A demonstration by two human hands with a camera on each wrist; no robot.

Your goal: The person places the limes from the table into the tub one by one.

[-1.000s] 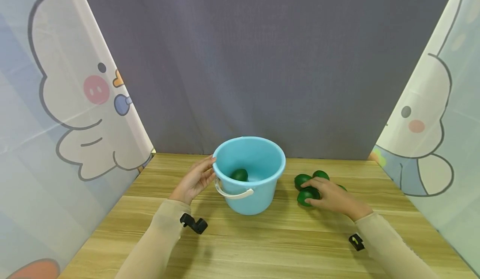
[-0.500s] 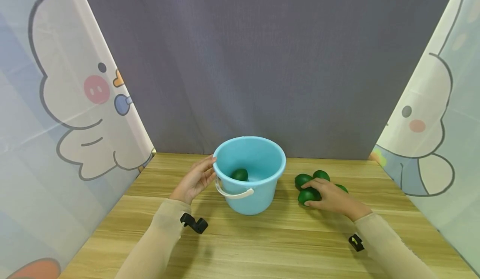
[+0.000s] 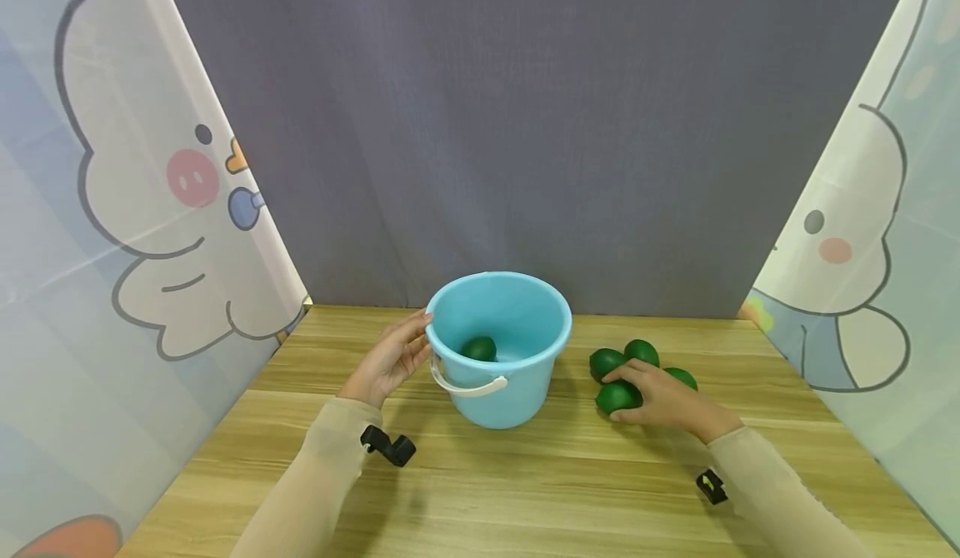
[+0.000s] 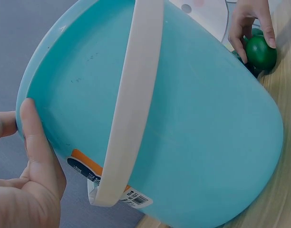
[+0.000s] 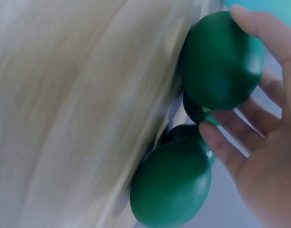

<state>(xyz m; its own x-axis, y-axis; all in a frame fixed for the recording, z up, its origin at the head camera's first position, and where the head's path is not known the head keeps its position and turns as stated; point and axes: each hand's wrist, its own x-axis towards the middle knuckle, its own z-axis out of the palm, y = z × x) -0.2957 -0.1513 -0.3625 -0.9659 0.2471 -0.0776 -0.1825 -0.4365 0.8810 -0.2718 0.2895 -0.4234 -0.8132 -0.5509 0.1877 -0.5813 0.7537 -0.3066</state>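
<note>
A light blue bucket stands upright mid-table, its white handle hanging down the front. Inside the bucket lies one dark green lime. My left hand holds the bucket's rim at its left side, thumb and a finger on either side of the rim in the left wrist view. To the right, my right hand grips the nearest lime of a small cluster, thumb on one side and fingers round the other. Three more limes lie close by: one left, one behind, one right.
The wooden table reaches back to a grey curtain. Cartoon-printed cloths hang at both sides. A printed label is on the bucket's outer wall.
My right thumb and fingers have shifted slightly about the nearest lime, which has turned a little. The left hand and bucket stay put.
</note>
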